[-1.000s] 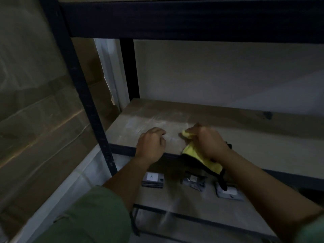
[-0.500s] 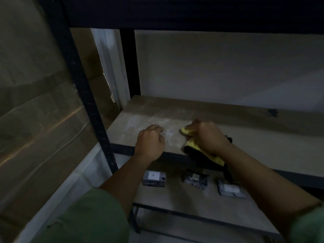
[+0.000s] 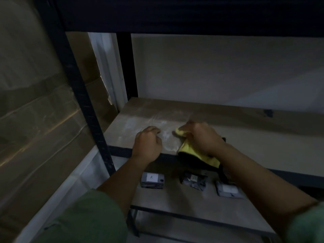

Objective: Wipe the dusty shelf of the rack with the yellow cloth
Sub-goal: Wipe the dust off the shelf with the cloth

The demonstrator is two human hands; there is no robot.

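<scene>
Two hands on the shelf [image 3: 245, 137]: my right hand [image 3: 201, 135] clenches the yellow cloth [image 3: 194, 151] at the front edge, left hand [image 3: 147, 146] fisted, holding nothing. Mid-wipe; next, sweep toward ten o'clock's pale dust.

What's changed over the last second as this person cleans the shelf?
Very little. The right hand, gripping the yellow cloth, has pushed slightly further back across the dusty shelf. Nothing was picked up or let go. The left hand stays curled on the shelf's front edge, and the three small packets on the shelf below lie as before.
</scene>
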